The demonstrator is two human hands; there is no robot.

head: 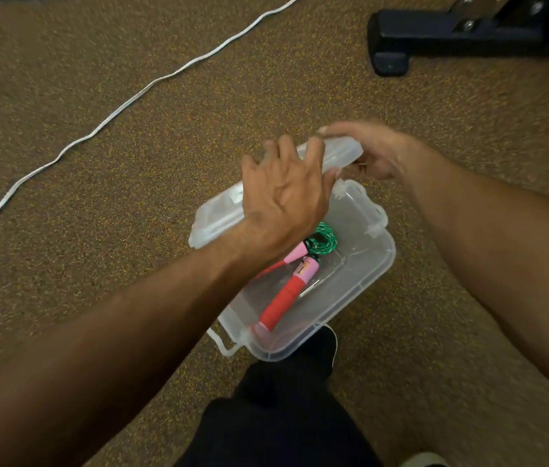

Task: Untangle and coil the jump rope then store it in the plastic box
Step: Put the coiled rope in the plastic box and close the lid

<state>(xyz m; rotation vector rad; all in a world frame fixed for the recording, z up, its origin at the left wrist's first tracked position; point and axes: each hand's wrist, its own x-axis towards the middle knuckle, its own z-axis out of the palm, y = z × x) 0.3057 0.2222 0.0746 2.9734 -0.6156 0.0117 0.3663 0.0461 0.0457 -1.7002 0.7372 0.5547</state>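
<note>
Head view, looking down at a speckled brown floor (131,197). The clear plastic box (362,284) stands open on the floor just ahead of a dark shoe (322,343) and a dark trouser leg (283,419). The jump rope (325,239) lies inside the box, its green cord coiled toward the far end and its red-and-pink handles (285,299) pointing toward the near end. The clear lid (219,210) is held tilted above the box's far left side. The left hand (283,193) lies across the lid's top, fingers spread and bent over its far edge, thumb at its near edge. The right hand (376,151), blurred, pinches the lid's far end, thumb on top. A white cord (124,106) runs across the floor at left, well apart; a black equipment foot (435,32) stands at upper right.
</note>
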